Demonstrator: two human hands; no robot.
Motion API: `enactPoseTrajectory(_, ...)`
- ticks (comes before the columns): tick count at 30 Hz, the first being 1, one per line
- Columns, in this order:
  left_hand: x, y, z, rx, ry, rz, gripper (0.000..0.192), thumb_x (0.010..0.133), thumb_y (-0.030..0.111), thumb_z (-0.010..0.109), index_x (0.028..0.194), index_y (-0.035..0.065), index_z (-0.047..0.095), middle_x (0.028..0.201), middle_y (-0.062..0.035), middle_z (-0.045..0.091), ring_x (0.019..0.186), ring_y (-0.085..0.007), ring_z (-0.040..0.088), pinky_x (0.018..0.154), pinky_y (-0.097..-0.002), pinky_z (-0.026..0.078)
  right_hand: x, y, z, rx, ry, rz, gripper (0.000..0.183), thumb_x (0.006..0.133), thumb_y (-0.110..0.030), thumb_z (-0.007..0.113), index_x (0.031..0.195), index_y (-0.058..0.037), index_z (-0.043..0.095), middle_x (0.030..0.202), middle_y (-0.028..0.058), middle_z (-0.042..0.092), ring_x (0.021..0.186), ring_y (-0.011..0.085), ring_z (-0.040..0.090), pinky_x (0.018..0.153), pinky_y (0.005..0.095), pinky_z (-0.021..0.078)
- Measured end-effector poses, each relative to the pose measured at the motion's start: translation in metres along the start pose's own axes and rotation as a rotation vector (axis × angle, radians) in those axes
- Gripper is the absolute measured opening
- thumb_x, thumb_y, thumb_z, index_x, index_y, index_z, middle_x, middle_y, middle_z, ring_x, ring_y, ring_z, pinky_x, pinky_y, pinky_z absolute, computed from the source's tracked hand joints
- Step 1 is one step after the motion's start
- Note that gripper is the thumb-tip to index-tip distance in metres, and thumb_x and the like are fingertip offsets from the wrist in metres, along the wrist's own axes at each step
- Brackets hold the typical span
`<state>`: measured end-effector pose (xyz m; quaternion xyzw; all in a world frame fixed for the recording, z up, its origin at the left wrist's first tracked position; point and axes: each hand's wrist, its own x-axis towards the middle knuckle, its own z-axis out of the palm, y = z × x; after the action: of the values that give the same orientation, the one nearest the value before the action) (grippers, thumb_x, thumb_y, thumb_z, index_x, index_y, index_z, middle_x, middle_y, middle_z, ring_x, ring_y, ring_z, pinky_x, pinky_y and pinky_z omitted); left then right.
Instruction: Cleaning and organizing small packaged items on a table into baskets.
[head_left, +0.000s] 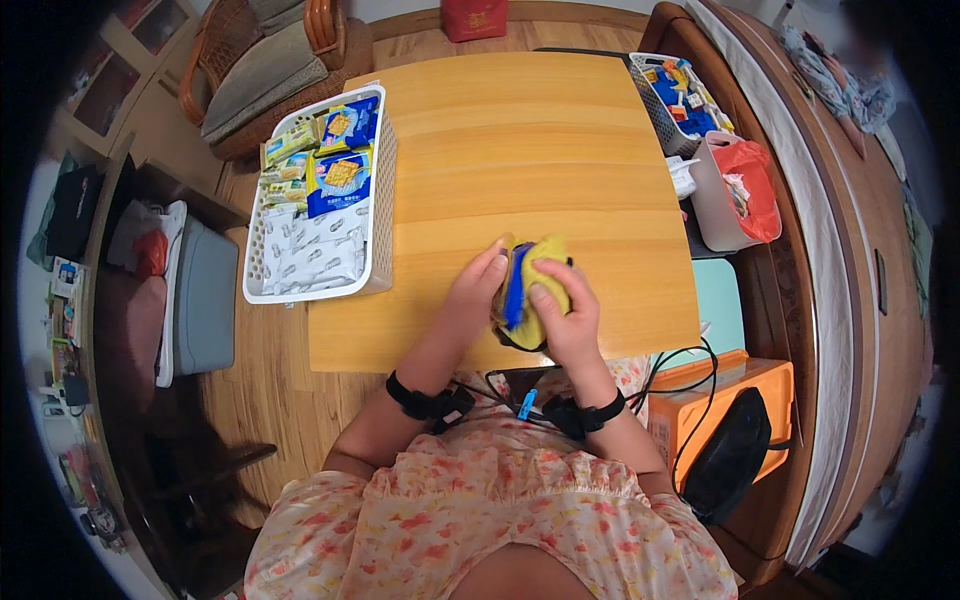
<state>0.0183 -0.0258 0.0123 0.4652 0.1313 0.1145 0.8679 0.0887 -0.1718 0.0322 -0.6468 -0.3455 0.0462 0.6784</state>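
A soft yellow cloth item (551, 292) with a blue strip and dark edging is held between both hands over the near edge of the wooden table (517, 150). My left hand (480, 277) grips its left side, and my right hand (566, 304) clasps its right side with the thumb and fingers on the yellow face. The item is slightly blurred, so its exact kind cannot be told. To the left stands a white plastic basket (384, 187) holding blue and yellow cracker packets (337, 184), smaller green-yellow packets (289, 146) and white printed packets (319, 251).
Beyond the table's right edge are a basket of toy bricks (679, 90), a bin with a red bag (720, 202) and an orange crate (720, 375) with a black pouch (731, 457). Black cables (675, 352) hang nearby. A person (844, 86) is at the upper right.
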Motion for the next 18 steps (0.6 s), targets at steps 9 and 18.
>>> enactPoseTrajectory(9,-0.011,0.012,-0.003,-0.404,-0.119,-0.047,0.043,0.106,0.029,0.053,0.136,-0.0019,0.054,0.123,-0.0093,0.065,0.111,-0.0150,0.062,0.096,-0.0293,0.050,0.004,-0.011,0.010,-0.152,-0.077,-0.054,0.028,0.087,-0.006,0.073,0.115,-0.0068,0.072,0.106,0.0147,0.069,0.100,0.0284,0.067,0.087,0.0350,0.0522)
enactPoseTrajectory(18,-0.024,0.020,0.006,0.179,-0.098,0.020,0.051,0.102,0.033,0.056,0.140,-0.0007,0.050,0.122,-0.0040,0.062,0.107,-0.0110,0.061,0.092,-0.0269,0.049,0.006,0.003,0.007,-0.122,0.102,0.099,0.026,0.091,-0.010,0.070,0.117,-0.0062,0.071,0.107,0.0161,0.069,0.101,0.0297,0.067,0.089,0.0355,0.0516)
